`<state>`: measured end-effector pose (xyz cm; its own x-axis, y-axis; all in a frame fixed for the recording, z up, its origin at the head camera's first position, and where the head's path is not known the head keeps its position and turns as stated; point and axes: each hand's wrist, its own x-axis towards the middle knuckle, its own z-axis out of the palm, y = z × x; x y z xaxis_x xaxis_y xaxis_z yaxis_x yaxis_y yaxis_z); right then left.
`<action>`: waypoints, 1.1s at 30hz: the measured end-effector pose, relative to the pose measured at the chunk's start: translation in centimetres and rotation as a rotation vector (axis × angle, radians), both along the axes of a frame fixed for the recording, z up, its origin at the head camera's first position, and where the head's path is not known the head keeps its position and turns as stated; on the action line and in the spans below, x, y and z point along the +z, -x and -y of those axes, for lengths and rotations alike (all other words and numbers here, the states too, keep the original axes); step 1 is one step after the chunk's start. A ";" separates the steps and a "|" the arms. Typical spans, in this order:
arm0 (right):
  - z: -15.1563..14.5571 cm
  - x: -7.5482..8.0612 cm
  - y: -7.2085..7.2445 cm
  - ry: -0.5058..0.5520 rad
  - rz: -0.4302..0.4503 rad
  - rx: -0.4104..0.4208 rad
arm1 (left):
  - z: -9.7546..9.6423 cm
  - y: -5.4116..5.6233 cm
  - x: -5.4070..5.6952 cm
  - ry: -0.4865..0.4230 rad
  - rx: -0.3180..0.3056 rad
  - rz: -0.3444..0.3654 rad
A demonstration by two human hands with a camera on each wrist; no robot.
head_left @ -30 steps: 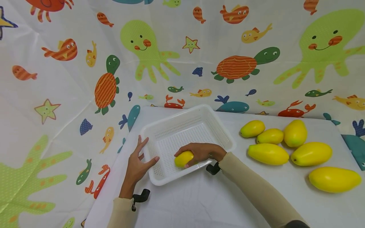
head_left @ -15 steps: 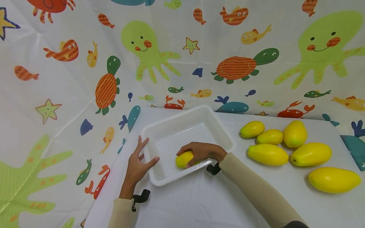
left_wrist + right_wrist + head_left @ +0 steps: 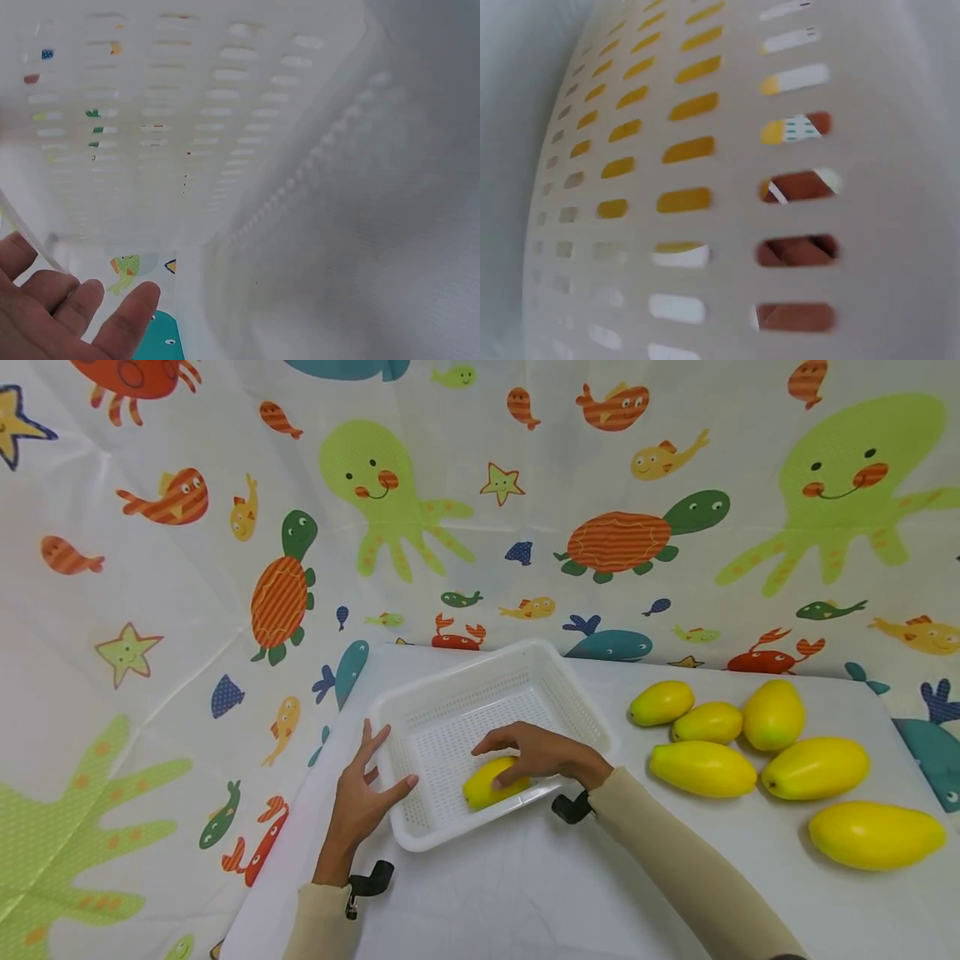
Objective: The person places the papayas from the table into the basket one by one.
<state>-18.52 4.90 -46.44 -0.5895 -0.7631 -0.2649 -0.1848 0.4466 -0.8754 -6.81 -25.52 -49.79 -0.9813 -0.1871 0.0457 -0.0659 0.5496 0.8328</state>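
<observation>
A white slotted plastic basket (image 3: 442, 679) stands at a slant on the table, with one yellow papaya (image 3: 480, 786) lying inside by its near wall. Over that fruit is my right hand (image 3: 543, 753), its fingers raised and parted from it while the thumb overlaps its top. Through the basket's slots, the right wrist view shows parts of the papaya (image 3: 686, 200) and of the right hand (image 3: 799, 316). My left hand (image 3: 362, 793) rests at the basket's left end, fingers spread along the outside and thumb over the rim. The left wrist view shows those fingers beside the basket wall (image 3: 300, 112).
Several more yellow papayas (image 3: 703, 768) lie grouped on the white-covered table (image 3: 525, 893) to the right of the basket. The largest papaya (image 3: 876, 835) sits nearest the right front. A sea-animal printed cloth (image 3: 420, 610) hangs behind and along the left side.
My right hand has loosened its grip on the papaya and lifted its fingers off, leaving the fruit in the basket. The left hand keeps its place at the basket's end.
</observation>
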 end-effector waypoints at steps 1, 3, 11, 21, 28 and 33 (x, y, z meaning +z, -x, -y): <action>-0.1 0.1 0.0 0.008 -0.003 -0.005 | 0.0 0.0 0.0 0.000 0.000 -0.002; -0.4 0.4 -0.1 0.023 -0.012 -0.018 | 0.0 0.0 0.0 -0.003 -0.002 -0.008; -2.3 2.1 -0.4 0.097 -0.059 -0.062 | 0.2 0.2 -0.1 0.012 -0.014 -0.014; -5.7 4.9 -1.1 0.183 -0.164 -0.131 | -0.1 0.3 -0.2 0.007 -0.020 -0.001; -7.7 7.1 -2.0 0.240 -0.191 -0.190 | -0.2 0.3 0.0 0.019 -0.024 -0.006; -9.2 8.3 -2.6 0.306 -0.198 -0.231 | -0.2 0.3 -0.1 0.016 -0.024 -0.010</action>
